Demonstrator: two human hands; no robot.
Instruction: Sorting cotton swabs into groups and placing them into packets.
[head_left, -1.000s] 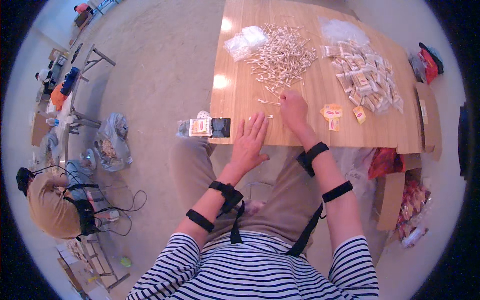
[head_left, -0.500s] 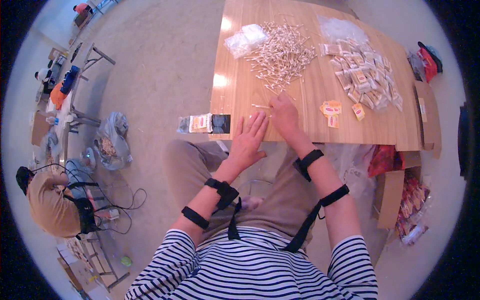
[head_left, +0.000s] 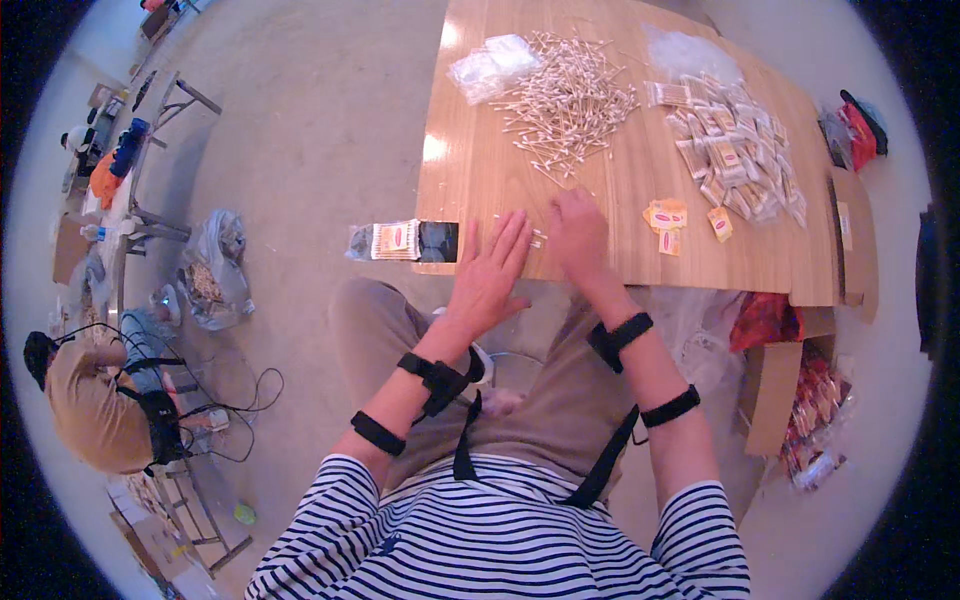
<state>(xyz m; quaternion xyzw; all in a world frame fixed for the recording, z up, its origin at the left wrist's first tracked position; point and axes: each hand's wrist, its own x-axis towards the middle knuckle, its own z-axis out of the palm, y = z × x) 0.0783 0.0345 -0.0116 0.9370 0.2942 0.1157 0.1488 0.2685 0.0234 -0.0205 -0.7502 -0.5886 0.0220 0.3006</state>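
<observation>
My left hand (head_left: 490, 270) lies flat near the table's front edge, fingers stretched out. Several cotton swabs (head_left: 539, 239) poke out beside its fingertips, their other ends covered by the hand. My right hand (head_left: 582, 235) is closed with bent fingers just to the right, below the near tip of a loose heap of cotton swabs (head_left: 570, 105). What its fingers pinch, if anything, is hidden. Left of my left hand, a clear packet of swabs (head_left: 397, 240) with a yellow-orange card sits on a black pad (head_left: 438, 241) at the table's left edge.
Clear plastic bags (head_left: 493, 68) lie beside the heap. Filled swab packets (head_left: 735, 150) are piled at the right, with small yellow-orange cards (head_left: 668, 220) nearer. A cardboard box (head_left: 775, 395) stands below the table's right side. At far left a person (head_left: 105, 405) sits by another bench.
My right hand has shifted slightly right, and the swab that showed left of its fingers is no longer there. Swab ends now show between my hands. My left hand stays flat.
</observation>
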